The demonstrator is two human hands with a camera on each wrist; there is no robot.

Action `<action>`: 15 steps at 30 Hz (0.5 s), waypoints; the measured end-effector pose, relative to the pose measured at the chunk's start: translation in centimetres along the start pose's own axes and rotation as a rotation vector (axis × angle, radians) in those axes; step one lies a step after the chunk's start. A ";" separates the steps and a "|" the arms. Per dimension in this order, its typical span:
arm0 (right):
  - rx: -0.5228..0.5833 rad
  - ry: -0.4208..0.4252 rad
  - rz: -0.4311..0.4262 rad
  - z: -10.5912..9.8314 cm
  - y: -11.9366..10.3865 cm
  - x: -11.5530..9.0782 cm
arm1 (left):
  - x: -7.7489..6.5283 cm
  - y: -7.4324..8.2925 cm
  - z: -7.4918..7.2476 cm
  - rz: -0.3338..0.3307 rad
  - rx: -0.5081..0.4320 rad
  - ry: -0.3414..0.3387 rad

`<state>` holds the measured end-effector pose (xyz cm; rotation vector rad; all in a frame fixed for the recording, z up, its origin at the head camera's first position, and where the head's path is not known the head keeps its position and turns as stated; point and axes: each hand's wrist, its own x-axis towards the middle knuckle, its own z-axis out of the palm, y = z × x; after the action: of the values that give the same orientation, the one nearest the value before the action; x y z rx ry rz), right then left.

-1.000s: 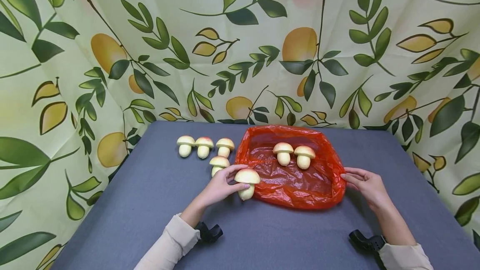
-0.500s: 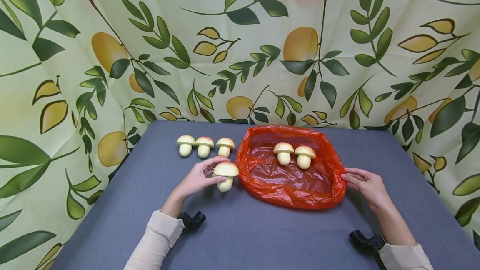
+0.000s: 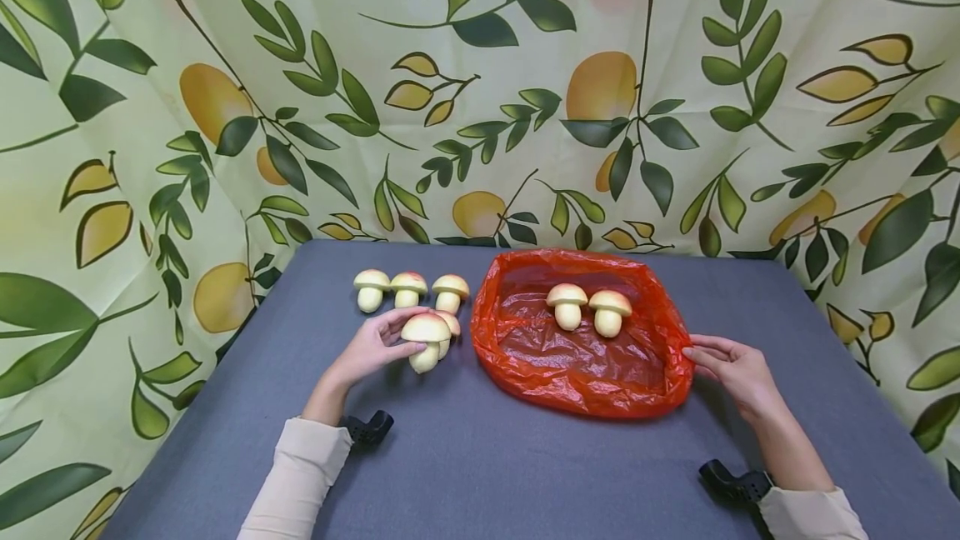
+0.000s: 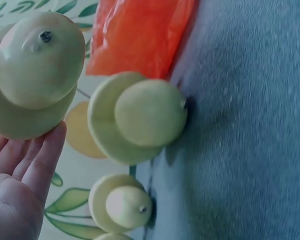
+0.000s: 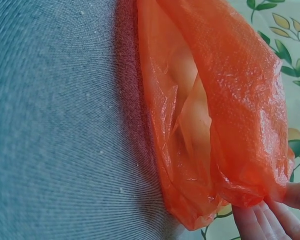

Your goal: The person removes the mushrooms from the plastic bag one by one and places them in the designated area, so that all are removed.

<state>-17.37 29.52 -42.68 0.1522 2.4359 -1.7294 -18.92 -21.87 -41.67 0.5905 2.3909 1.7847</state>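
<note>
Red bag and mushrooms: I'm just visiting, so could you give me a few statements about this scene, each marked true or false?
1. The left hand holds a mushroom. True.
2. The red bag is tied shut. False: its mouth is open.
3. The fingers of the right hand hold the bag's edge. True.
4. Five mushrooms are inside the bag. False: only two mushrooms show there.
5. Three mushrooms are lined up left of the bag. True.

Grey-blue tabletop, open red plastic bag, four mushrooms left of it, three in a row
</note>
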 end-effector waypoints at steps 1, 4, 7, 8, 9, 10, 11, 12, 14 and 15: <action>0.006 -0.001 0.001 0.0 0.0 0.0 | 0.0 -0.1 -0.2 -0.006 0.000 0.010; 0.028 -0.005 -0.002 0.0 0.0 0.0 | -0.1 -0.4 -0.6 -0.009 0.002 0.033; 0.041 -0.005 -0.004 0.0 0.0 0.0 | -0.2 -0.8 -1.0 -0.007 -0.008 0.052; 0.041 -0.005 -0.005 0.0 0.0 0.0 | -0.2 -0.9 -1.1 -0.008 -0.013 0.059; 0.040 -0.004 -0.005 0.0 0.0 0.0 | -0.2 -1.0 -1.2 -0.010 -0.019 0.063; 0.040 -0.003 -0.005 0.0 0.1 0.0 | -0.2 -1.1 -1.3 -0.012 -0.024 0.068; 0.039 -0.002 -0.004 0.0 0.1 0.0 | -0.3 -1.2 -1.4 -0.014 -0.026 0.074; 0.039 -0.002 -0.004 0.0 0.1 0.0 | -0.3 -1.2 -1.5 -0.013 -0.025 0.079; 0.042 -0.002 -0.002 0.0 0.1 0.1 | -0.3 -1.3 -1.7 -0.024 -0.030 0.083; 0.042 -0.002 -0.001 0.0 0.1 0.1 | -0.4 -1.3 -1.8 -0.033 -0.035 0.084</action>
<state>-17.41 29.58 -42.79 0.1536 2.3994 -1.7812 -19.46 -23.92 -42.42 0.4781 2.4028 1.8691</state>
